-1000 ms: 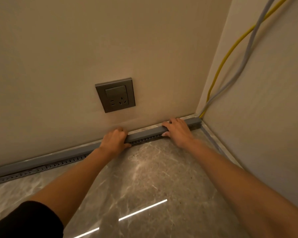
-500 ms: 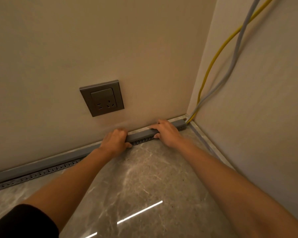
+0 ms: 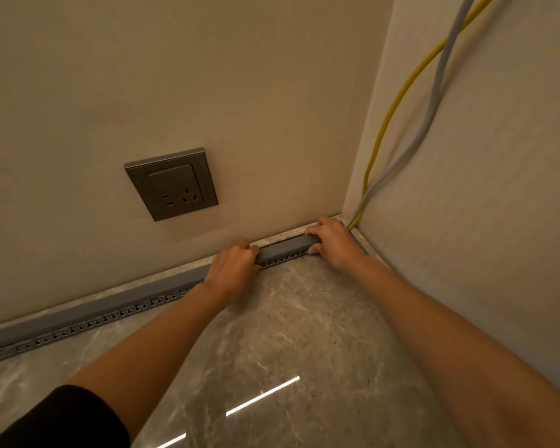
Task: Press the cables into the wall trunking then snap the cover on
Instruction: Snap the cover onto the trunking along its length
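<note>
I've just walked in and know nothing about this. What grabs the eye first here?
Two bare hands, the left hand and right hand, rest on a grey trunking cover along the foot of the wall near the corner. A yellow cable and a grey cable hang down the right-hand wall into that corner. A dark wall socket sits above the left hand.

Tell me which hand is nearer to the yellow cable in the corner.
Right. The right hand rests on the grey trunking beside the yellow cable; the left hand is farther along, below the socket.

Socket (image 3: 171,184) above trunking (image 3: 78,318); cables (image 3: 401,163) right.
</note>
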`<move>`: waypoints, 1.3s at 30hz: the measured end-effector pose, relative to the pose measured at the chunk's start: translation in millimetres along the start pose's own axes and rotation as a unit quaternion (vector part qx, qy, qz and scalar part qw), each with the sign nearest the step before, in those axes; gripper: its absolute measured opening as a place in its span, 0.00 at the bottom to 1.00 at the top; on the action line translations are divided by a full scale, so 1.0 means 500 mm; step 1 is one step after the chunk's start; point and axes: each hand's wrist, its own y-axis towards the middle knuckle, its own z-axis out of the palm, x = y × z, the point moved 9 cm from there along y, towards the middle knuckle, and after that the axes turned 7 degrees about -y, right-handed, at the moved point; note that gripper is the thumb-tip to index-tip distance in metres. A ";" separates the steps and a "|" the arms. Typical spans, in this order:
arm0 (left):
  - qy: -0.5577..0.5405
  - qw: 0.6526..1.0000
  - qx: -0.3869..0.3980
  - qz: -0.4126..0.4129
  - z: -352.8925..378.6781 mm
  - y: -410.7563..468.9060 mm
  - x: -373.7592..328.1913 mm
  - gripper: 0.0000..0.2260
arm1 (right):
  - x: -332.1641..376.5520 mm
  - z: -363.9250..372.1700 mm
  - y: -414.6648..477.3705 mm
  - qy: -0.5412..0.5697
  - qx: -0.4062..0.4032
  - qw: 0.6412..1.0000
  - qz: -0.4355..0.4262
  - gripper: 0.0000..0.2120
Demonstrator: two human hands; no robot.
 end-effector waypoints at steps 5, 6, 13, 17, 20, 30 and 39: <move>0.113 0.992 -0.016 0.048 0.016 -0.004 -0.022 0.17 | -0.002 0.004 -0.001 -0.022 0.028 0.999 -0.042 0.19; 0.129 0.989 -0.033 0.056 0.010 -0.006 -0.030 0.19 | -0.004 0.006 -0.003 -0.027 0.032 0.998 -0.053 0.19; 0.189 0.977 0.005 0.094 0.036 -0.012 -0.055 0.23 | -0.003 0.013 -0.013 -0.091 -0.020 0.991 -0.095 0.23; 0.214 0.972 0.015 0.094 0.039 -0.004 -0.059 0.23 | -0.005 0.022 -0.012 -0.123 -0.013 0.986 -0.107 0.22; 0.212 0.973 0.030 0.086 0.040 0.011 -0.053 0.22 | -0.008 0.025 -0.010 -0.143 0.002 0.983 -0.115 0.24; 0.055 0.996 0.023 0.065 0.012 0.019 -0.027 0.17 | -0.009 0.004 0.010 -0.088 0.012 0.989 -0.114 0.22; -0.032 0.998 0.002 0.045 0.005 0.022 -0.008 0.14 | -0.003 0.007 0.013 -0.137 0.022 0.983 -0.122 0.19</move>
